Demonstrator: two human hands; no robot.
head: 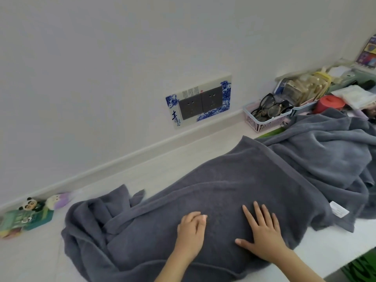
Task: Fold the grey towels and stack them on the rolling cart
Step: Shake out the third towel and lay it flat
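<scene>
The person is smoothing a grey towel point(234, 180) laid across a white counter point(173, 159). The right hand point(262, 235) is lying flat on the cloth with fingers spread and straight, pressing, grasping nothing. The left hand point(191, 231) is resting on the towel just beside it, fingers loosely bent; whether it is pinching cloth is not clear, it looks more like pressing. The towel's left end point(91, 220) is lying bunched and creased, with a hemmed edge point(284, 169) running along the right and a white care label point(338, 209) at the near right corner. A second grey towel point(329, 147) is lying crumpled behind, touching the first. No rolling cart is showing in view.

To do this step well, judging from the lie of the cloth: sweep both palms outward from the middle, pull the bunched left end out flat first, square the hems, then fold. Folding over those creases would likely give a lumpy stack.
</scene>
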